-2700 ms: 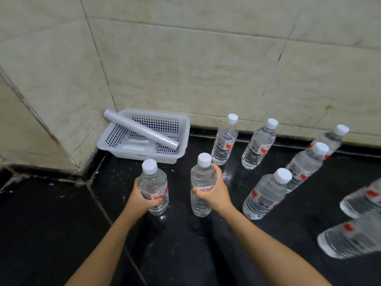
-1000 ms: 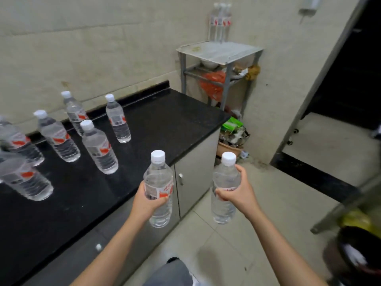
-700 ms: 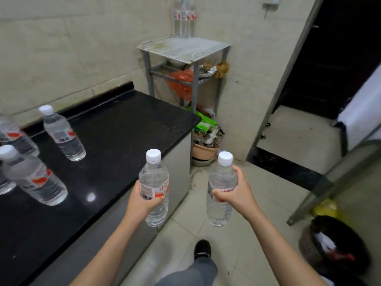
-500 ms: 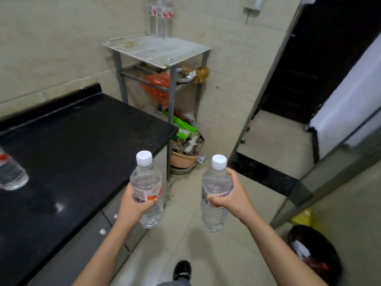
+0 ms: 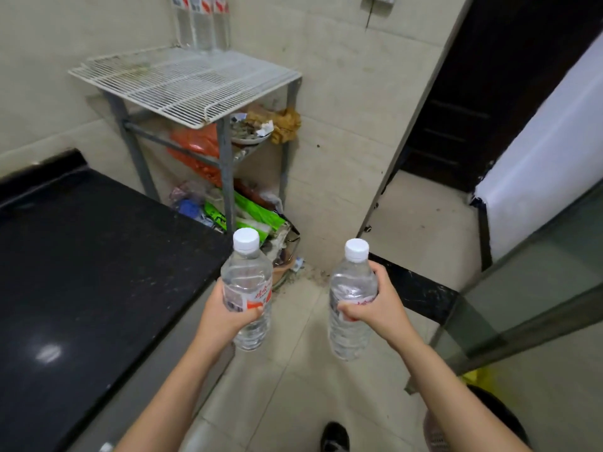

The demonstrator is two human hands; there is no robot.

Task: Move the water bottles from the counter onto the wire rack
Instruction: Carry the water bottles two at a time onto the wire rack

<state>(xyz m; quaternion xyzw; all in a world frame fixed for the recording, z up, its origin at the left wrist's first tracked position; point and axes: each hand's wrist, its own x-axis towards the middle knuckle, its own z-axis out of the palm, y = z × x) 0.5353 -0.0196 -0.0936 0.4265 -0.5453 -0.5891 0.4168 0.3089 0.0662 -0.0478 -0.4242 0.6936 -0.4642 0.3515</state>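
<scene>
1. Between both sets of fingers and the far wall stands the wire rack (image 5: pixel 182 84), well apart from the hands, its white grid top mostly bare, with a few bottles (image 5: pixel 202 21) at its back edge.
2. Left hand (image 5: pixel 222 316) fingers are wrapped around the left bottle (image 5: pixel 247 288), upright, at label height; the black bench (image 5: pixel 81 256) lies to their left.
3. Right hand (image 5: pixel 375 308) fingers are closed around the right bottle (image 5: pixel 350 298), also upright.
4. Risk: the grid wires could tip a bottle set down off level, likely knocking those at the back.
5. Risk: clutter (image 5: pixel 254 220) on the floor beyond the fingers, beneath the rack, could trip an approaching foot (image 5: pixel 334 437).
</scene>
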